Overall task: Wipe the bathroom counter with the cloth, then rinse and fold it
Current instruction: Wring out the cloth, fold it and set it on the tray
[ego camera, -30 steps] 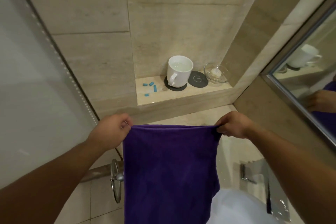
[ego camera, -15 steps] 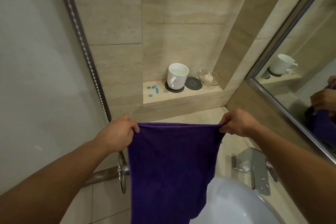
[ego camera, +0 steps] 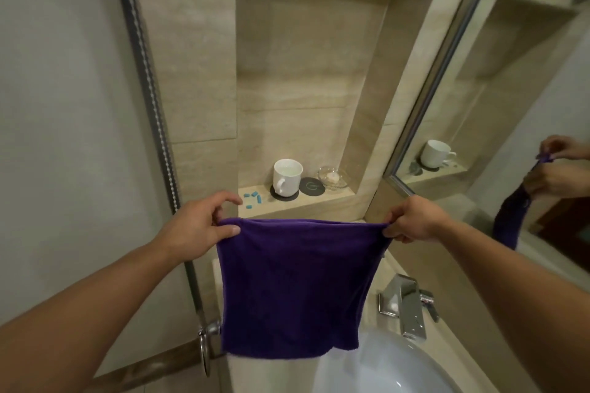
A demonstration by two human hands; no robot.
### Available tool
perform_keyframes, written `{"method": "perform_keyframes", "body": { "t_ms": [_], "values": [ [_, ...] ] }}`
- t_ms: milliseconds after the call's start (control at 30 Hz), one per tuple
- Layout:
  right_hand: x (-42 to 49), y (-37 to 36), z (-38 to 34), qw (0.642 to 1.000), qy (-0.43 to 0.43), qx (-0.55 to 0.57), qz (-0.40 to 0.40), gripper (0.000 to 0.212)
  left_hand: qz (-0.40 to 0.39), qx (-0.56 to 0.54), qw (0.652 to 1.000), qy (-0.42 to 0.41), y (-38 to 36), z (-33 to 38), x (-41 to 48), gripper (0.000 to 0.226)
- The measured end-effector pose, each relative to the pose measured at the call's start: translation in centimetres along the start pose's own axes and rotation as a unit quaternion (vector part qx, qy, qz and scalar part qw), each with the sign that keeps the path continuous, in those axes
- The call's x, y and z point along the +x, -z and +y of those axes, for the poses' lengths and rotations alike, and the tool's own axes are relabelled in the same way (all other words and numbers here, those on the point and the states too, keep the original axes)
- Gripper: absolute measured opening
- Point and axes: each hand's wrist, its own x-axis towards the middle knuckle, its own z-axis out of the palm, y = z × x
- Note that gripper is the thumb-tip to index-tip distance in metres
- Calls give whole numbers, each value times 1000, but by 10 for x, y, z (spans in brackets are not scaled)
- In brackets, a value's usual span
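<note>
Pinching the upper left corner of the dark purple terry cloth [ego camera: 297, 284], the left hand [ego camera: 198, 226] presses its thumb on the front face of the fabric, with the other fingers behind it. The index finger arches above the cloth's top edge. The right hand [ego camera: 415, 222] has its fingers curled tight around the upper right corner, bunching the fabric there. Both hands are at about the same height, well apart, and the top edge is drawn taut and nearly level between them.

The cloth hangs free below the hands as a flat, roughly square sheet. Its lower edge ends above the near rim of the white oval sink basin [ego camera: 383, 367]; contact with the rim cannot be determined. The left part of the cloth hangs in front of a chrome towel ring [ego camera: 204, 341] fixed to the wall.

To the right of the cloth, a chrome angular faucet [ego camera: 405, 306] stands on the beige stone counter [ego camera: 459, 354], just behind the basin.

Behind the hands, a recessed tiled niche has a beige ledge [ego camera: 303, 205]. On the ledge, from left to right:
- several small blue capsule-shaped pieces [ego camera: 252, 198], scattered;
- a white ceramic mug [ego camera: 286, 177] on a dark round coaster, handle toward the camera;
- a dark round disc with a power symbol [ego camera: 312, 186], touching the coaster;
- a clear glass dish [ego camera: 333, 177] holding a pale object.

A framed wall mirror [ego camera: 510, 89] on the right reflects the mug, both hands and the hanging cloth. A frosted panel with a metal edge strip [ego camera: 153, 89] bounds the left side.
</note>
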Motion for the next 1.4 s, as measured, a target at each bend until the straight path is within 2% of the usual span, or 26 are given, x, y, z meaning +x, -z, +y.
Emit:
{"method": "perform_keyframes", "body": {
  "t_ms": [33, 133, 300, 367, 467, 500, 567, 700, 933, 1100, 1233, 1400],
  "values": [
    [-9, 9, -3, 1000, 6, -1, 7, 5, 3, -5, 1000, 1, 10, 9, -3, 36],
    [-37, 36, -16, 999, 17, 27, 28, 9, 5, -16, 1000, 7, 40, 36, -11, 23],
    [-80, 77, -40, 992, 47, 101, 67, 5, 1, -152, 987, 60, 98, 84, -30, 6],
    [-96, 93, -48, 987, 60, 134, 68, 4, 6, -185, 980, 70, 122, 101, -39, 11],
    [-120, 114, -56, 970, 78, 226, 38, 10, 19, -234, 969, 77, 153, 118, -49, 39],
    [-126, 119, -59, 964, 84, 250, 27, 12, 26, -245, 966, 80, 160, 121, -50, 33],
    [-139, 127, -66, 956, 93, 278, 13, 10, 40, -251, 964, 85, 173, 129, -53, 11],
    [-153, 137, -79, 936, 77, 342, 18, 14, 57, -209, 974, 72, 188, 139, -54, 13],
    [-161, 141, -88, 941, 37, 330, 69, 15, 23, -159, 986, 54, 194, 133, -27, 16],
    [-155, 127, -81, 940, -11, 328, 93, 14, -2, -144, 987, 72, 177, 122, -4, 14],
    [-137, 114, -69, 938, -45, 333, 85, 13, -22, -167, 979, 114, 157, 112, 18, 17],
    [-79, 96, -48, 923, -75, 365, 98, 16, -37, -275, 948, 157, 116, 96, 52, 20]
  ]
}}
